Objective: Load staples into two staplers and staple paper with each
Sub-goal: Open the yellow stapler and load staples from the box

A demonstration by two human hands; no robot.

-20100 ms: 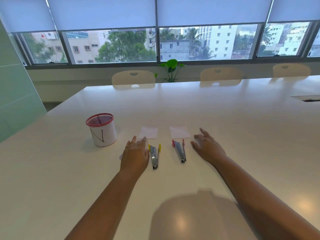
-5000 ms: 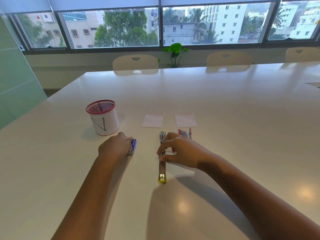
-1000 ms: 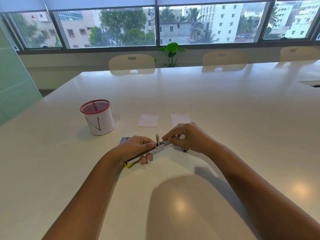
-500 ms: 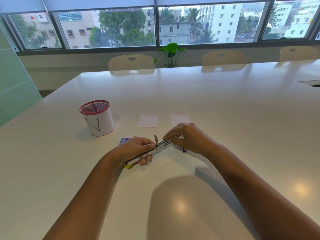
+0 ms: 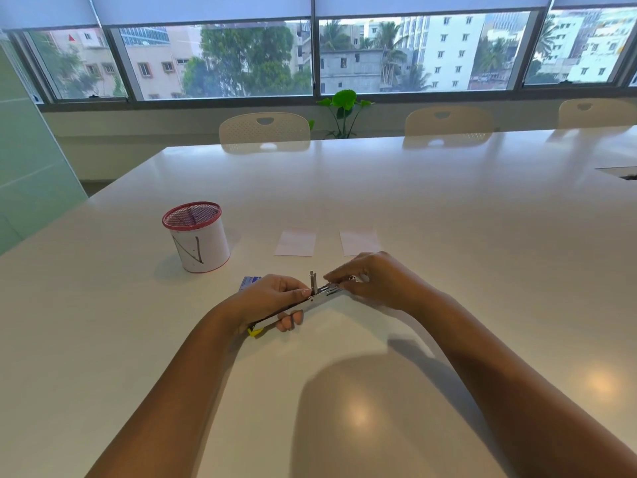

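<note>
I log: white table [image 5: 448, 208]; red-rimmed mesh cup [image 5: 196, 236]; two paper squares [image 5: 295, 242]; my left hand [image 5: 272, 298] gripping the opened yellow-ended stapler [image 5: 303, 305] above the tabletop; my right hand [image 5: 375, 279] pinching at its metal channel.

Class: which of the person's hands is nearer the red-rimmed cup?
Left. The left hand sits just right of the cup, gripping the stapler; the right hand lies farther right.
</note>
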